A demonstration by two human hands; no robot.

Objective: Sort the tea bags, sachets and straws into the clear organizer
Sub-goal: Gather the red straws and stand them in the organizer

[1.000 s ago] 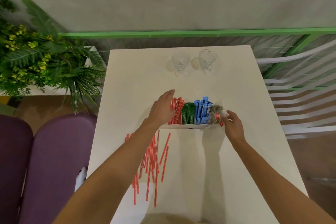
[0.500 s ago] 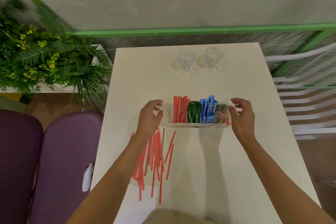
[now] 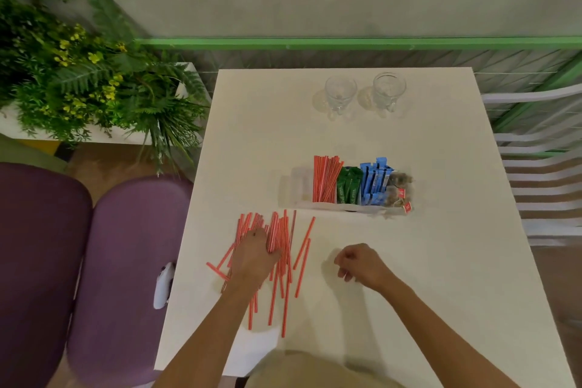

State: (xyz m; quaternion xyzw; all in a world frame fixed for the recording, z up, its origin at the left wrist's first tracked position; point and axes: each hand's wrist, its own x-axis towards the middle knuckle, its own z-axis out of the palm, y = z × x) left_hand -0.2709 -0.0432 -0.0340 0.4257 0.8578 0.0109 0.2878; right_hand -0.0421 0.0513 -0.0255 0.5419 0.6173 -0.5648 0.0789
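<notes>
A clear organizer [image 3: 297, 186] stands mid-table. From left to right it holds an empty end compartment, upright red straws [image 3: 326, 179], green sachets [image 3: 348, 187], blue sachets [image 3: 374, 181] and tea bags [image 3: 398, 189] with red tags. A loose pile of red straws [image 3: 283, 261] lies on the table in front of it, to the left. My left hand [image 3: 253, 253] rests on this pile, its fingers curled round a bunch of straws. My right hand [image 3: 362, 263] hovers low over bare table right of the pile, fingers loosely curled, holding nothing.
Two empty glasses [image 3: 340, 96] [image 3: 389, 91] stand at the far side of the white table [image 3: 441, 261]. A leafy plant [image 3: 88, 79] and purple chairs [image 3: 126, 261] are on the left, a white slatted chair [image 3: 541, 173] on the right.
Both hands have drawn back from the organizer's sides toward me. The left one dropped onto the loose straw pile; the right one moved to the table's middle.
</notes>
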